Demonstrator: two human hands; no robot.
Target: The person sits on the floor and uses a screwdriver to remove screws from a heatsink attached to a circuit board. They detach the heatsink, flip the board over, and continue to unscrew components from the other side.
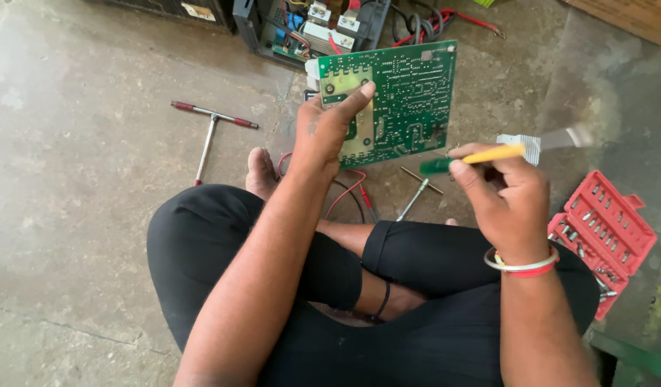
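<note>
My left hand (323, 136) closed on green circuit board (395, 100), board at 1 o'clock | my right hand (506, 201) gripping yellow-green screwdriver (473, 158), tip at 10 o'clock.

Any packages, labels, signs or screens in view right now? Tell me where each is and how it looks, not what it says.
Label: small pale rectangle on the dark box at the top edge, left of the open unit.
Bit case: open red plastic tray on the floor, beside the right hand.
Cardboard box: brown, top right corner.
No screens or signs.
</note>
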